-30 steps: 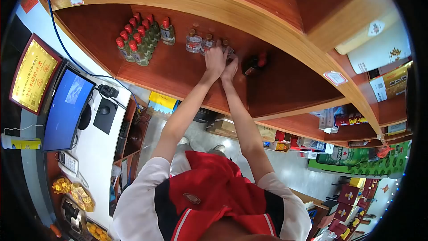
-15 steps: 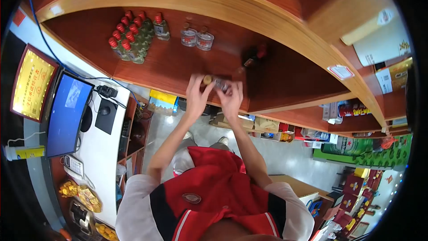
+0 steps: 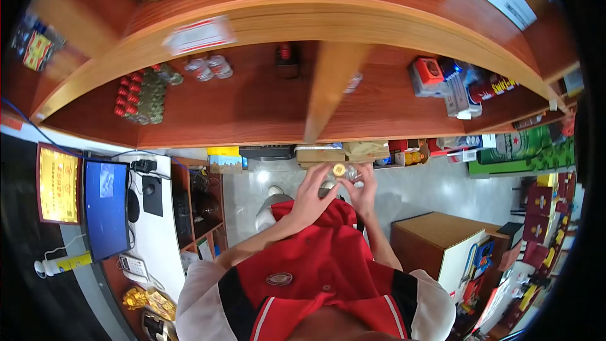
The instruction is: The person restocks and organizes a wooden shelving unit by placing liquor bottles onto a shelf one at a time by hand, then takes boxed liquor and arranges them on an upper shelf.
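Note:
A small clear glass bottle (image 3: 352, 175) with a gold cap is between my hands, in front of the shelf edge, its cap turned up toward me. My left hand (image 3: 312, 194) closes on it from the left, fingers near the cap. From the right, my right hand (image 3: 363, 192) grips the glass body. On the shelf beyond stand two similar clear bottles (image 3: 209, 68), a dark box-like item (image 3: 287, 62) with red on top, and a tight group of red-capped bottles (image 3: 142, 96) at the left.
An upright wooden divider (image 3: 328, 88) splits the shelf (image 3: 252, 110). Right of it are a small clear item (image 3: 353, 82) and several boxes (image 3: 432, 79). At left, a monitor (image 3: 106, 208) stands by a white counter (image 3: 158, 227). A wooden cabinet (image 3: 429, 237) is at right.
My view has shifted right along the shelf. Both hands, with the bottle, have drawn back from over the shelf edge toward my body, and the cap now faces me more directly.

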`<state>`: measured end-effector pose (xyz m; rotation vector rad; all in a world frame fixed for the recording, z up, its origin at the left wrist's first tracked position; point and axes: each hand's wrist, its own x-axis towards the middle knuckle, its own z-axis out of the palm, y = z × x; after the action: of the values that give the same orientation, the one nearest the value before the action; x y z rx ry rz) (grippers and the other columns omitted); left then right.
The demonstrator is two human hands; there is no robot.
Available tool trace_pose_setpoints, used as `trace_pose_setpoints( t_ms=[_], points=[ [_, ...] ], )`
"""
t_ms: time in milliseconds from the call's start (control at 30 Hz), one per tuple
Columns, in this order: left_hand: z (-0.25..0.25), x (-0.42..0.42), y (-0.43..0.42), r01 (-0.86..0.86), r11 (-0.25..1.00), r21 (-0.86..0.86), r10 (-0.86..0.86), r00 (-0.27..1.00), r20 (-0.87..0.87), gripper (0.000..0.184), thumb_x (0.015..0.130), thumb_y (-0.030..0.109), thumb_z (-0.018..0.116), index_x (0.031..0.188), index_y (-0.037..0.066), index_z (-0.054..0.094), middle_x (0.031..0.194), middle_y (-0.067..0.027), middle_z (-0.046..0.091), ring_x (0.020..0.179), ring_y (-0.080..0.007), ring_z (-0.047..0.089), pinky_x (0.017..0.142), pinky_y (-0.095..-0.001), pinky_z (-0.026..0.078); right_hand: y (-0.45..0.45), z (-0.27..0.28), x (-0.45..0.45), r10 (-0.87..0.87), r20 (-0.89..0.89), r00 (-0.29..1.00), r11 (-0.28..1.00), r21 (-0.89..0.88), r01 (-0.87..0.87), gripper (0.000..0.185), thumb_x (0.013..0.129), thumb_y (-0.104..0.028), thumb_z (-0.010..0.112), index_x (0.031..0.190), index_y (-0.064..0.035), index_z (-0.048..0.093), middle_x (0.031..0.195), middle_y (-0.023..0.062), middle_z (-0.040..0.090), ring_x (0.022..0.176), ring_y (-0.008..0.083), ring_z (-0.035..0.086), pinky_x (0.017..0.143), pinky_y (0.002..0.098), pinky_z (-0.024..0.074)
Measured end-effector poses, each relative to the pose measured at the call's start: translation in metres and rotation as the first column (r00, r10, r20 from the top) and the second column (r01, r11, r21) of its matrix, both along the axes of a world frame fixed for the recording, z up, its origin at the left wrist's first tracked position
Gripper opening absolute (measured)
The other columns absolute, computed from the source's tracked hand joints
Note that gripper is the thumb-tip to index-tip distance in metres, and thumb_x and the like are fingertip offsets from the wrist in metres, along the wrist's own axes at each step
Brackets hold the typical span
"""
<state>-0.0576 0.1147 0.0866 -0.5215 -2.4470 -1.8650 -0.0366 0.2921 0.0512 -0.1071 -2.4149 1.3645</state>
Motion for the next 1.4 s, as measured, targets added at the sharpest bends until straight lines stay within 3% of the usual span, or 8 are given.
trace_pose_setpoints(
  t_ms=[267, 500, 600, 833, 1200, 1300, 1367, 1400],
  points=[
    [-0.014, -0.088, 0.128, 0.017, 1.000, -0.022, -0.019, 0.996, -0.084, 0.064, 0.092, 0.007, 0.071, 0.148, -0.001, 0.042, 0.144, -0.0251, 0.049, 0.135, -0.0428, 0.049, 0.114, -0.0460, 0.040, 0.102, -0.004, -0.102, -0.158, -0.151, 0.976, 0.987, 0.009, 0.162, 0.045, 0.075, -0.011, 0.091, 0.111, 0.0006, 0.068, 0.091, 0.0137, 0.058, 0.069, 0.0244, 0.061, 0.063, 0.0381, 0.0510],
    [-0.026, -0.155, 0.189, -0.108, 0.981, -0.158, 0.082, 0.983, -0.166, 0.076, 0.093, 0.010, 0.072, 0.157, 0.000, 0.033, 0.149, -0.0268, 0.040, 0.136, -0.0420, 0.048, 0.109, -0.0457, 0.048, 0.147, -0.028, -0.190, -0.123, -0.073, 0.990, 0.992, -0.003, 0.123, 0.040, 0.077, -0.008, 0.087, 0.109, -0.0004, 0.065, 0.097, 0.0169, 0.060, 0.075, 0.0361, 0.065, 0.067, 0.0468, 0.0524],
    [-0.036, -0.179, 0.210, -0.156, 0.973, -0.168, 0.114, 0.965, -0.237, 0.086, 0.094, 0.011, 0.070, 0.161, -0.005, 0.020, 0.157, -0.0310, 0.029, 0.146, -0.0476, 0.033, 0.121, -0.0499, 0.033, 0.157, -0.031, -0.224, -0.083, -0.073, 0.994, 0.997, -0.016, 0.082, 0.036, 0.080, -0.011, 0.085, 0.108, -0.0026, 0.065, 0.095, 0.0155, 0.068, 0.088, 0.0382, 0.066, 0.075, 0.0483, 0.0524],
    [-0.050, -0.224, 0.234, -0.234, 0.950, -0.208, 0.190, 0.959, -0.211, 0.085, 0.098, 0.020, 0.068, 0.160, -0.009, 0.019, 0.160, -0.0332, 0.027, 0.150, -0.0497, 0.030, 0.124, -0.0502, 0.029, 0.159, -0.049, -0.297, -0.004, -0.337, 0.941, 1.000, -0.006, 0.002, 0.039, 0.082, 0.001, 0.076, 0.119, 0.0001, 0.063, 0.108, 0.0226, 0.066, 0.093, 0.0427, 0.069, 0.076, 0.0463, 0.0568],
    [-0.050, -0.221, 0.228, -0.222, 0.955, -0.196, 0.184, 0.964, -0.191, 0.087, 0.097, 0.019, 0.065, 0.162, -0.008, 0.013, 0.164, -0.0318, 0.022, 0.153, -0.0462, 0.025, 0.126, -0.0473, 0.027, 0.147, -0.052, -0.317, -0.062, -0.228, 0.972, 0.994, -0.103, 0.040, 0.044, 0.083, -0.012, 0.085, 0.115, -0.0015, 0.057, 0.114, 0.0213, 0.062, 0.089, 0.0385, 0.069, 0.074, 0.0449, 0.0567],
    [-0.032, -0.193, 0.219, -0.259, 0.963, -0.076, 0.238, 0.947, -0.214, 0.067, 0.099, 0.017, 0.066, 0.155, -0.003, 0.036, 0.157, -0.0290, 0.040, 0.145, -0.0454, 0.041, 0.121, -0.0484, 0.035, 0.138, -0.039, -0.284, -0.227, -0.305, 0.925, 0.974, -0.078, 0.213, 0.046, 0.083, -0.014, 0.086, 0.115, -0.0003, 0.055, 0.111, 0.0180, 0.058, 0.090, 0.0327, 0.065, 0.078, 0.0422, 0.0578],
    [-0.017, -0.155, 0.194, -0.089, 0.994, -0.060, 0.077, 0.981, -0.176, 0.045, 0.098, 0.012, 0.066, 0.140, -0.001, 0.055, 0.141, -0.0231, 0.056, 0.127, -0.0427, 0.057, 0.110, -0.0460, 0.045, 0.124, -0.058, -0.259, -0.186, -0.347, 0.919, 0.727, -0.678, -0.109, 0.038, 0.088, -0.011, 0.083, 0.107, -0.0016, 0.051, 0.104, 0.0059, 0.048, 0.085, 0.0189, 0.051, 0.078, 0.0361, 0.0548],
    [-0.005, -0.130, 0.179, -0.053, 0.999, 0.007, 0.054, 0.994, -0.093, 0.036, 0.098, 0.009, 0.066, 0.132, -0.001, 0.060, 0.132, -0.0213, 0.059, 0.120, -0.0405, 0.061, 0.104, -0.0438, 0.049, 0.122, -0.052, -0.234, -0.154, -0.210, 0.966, 0.233, -0.957, -0.171, 0.031, 0.091, -0.009, 0.081, 0.100, -0.0027, 0.051, 0.099, 0.0028, 0.049, 0.081, 0.0143, 0.047, 0.070, 0.0322, 0.0507]
  ],
)
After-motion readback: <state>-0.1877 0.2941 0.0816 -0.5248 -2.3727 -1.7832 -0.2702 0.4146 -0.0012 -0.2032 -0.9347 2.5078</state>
